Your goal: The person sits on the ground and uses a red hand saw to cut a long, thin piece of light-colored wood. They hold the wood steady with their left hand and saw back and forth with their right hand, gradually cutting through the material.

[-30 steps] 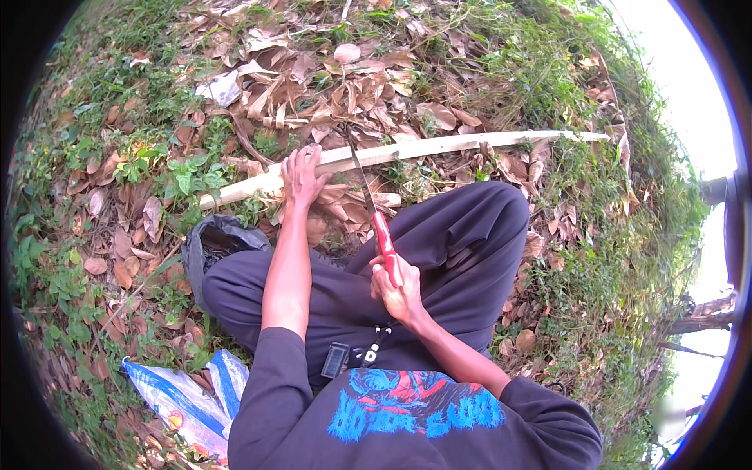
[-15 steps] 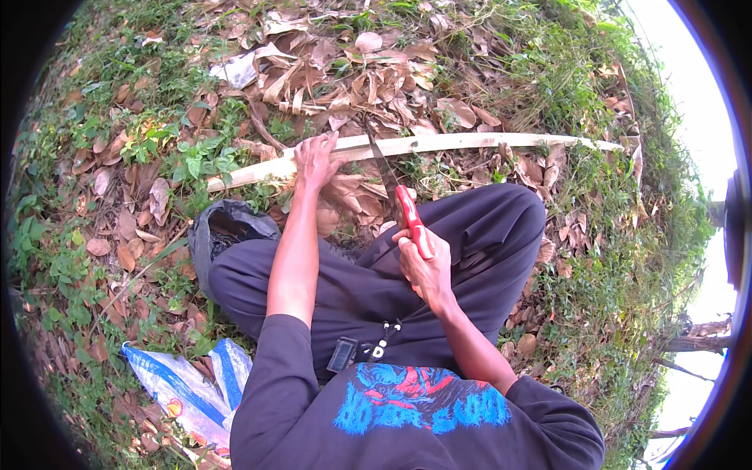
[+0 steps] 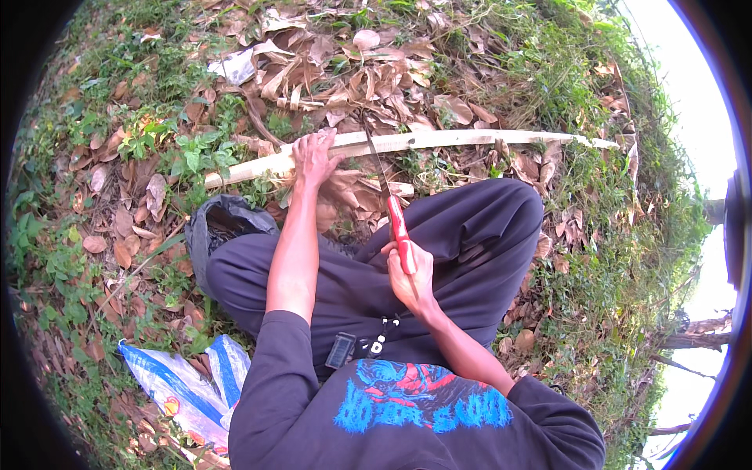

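Observation:
A long strip of pale wood (image 3: 462, 139) lies crosswise in front of my crossed legs, bowed by the lens. My left hand (image 3: 315, 159) presses down on it left of the middle, fingers wrapped over its far edge. In my right hand (image 3: 413, 276), above my lap, is a hand saw (image 3: 398, 223) with a red and white handle. Its dark, narrow blade points away from me and crosses the strip just right of my left hand. How deep the blade sits in the wood cannot be made out.
Dry leaves (image 3: 337, 74) and green weeds cover the ground all round. A black plastic bag (image 3: 205, 235) stands open by my left knee. A white and blue plastic sack (image 3: 176, 384) lies at the lower left. Branches (image 3: 697, 341) show at the right rim.
My right hand has drawn the saw back toward my body and slightly left, so its handle points more straight at me. My left hand stays on the wood strip.

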{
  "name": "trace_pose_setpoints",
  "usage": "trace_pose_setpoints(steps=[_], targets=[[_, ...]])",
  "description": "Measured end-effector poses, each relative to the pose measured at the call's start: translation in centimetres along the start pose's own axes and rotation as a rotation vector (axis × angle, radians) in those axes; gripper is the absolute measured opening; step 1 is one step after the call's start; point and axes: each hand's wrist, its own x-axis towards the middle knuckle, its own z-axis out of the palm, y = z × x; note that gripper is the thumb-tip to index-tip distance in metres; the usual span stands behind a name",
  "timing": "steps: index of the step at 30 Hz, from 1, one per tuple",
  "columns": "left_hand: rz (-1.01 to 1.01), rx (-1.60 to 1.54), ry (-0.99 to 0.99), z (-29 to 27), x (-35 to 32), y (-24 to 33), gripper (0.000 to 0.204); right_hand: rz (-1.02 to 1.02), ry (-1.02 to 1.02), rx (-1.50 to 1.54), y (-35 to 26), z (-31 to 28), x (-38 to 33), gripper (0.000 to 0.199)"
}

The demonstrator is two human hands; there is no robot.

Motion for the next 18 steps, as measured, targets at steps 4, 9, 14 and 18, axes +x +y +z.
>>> trace_pose_setpoints(steps=[4,9,14,18], targets=[[0.018,-0.001,0.013,0.3,0.2,-0.2,0.069,0.02,0.01,0.14,2.6,1.6,2.9,0.009],[0.02,0.005,0.006,0.9,-0.2,-0.7,0.066,0.113,-0.002,0.266,1.6,2.3,2.3,0.008],[0.008,0.01,-0.008,0.4,-0.2,-0.2,0.063,0.118,-0.039,0.028,-0.5,1.2,-0.3,0.012],[0.023,0.032,0.045,0.7,0.0,-0.2,0.064,0.015,0.044,0.113,2.0,1.8,2.5,0.012]])
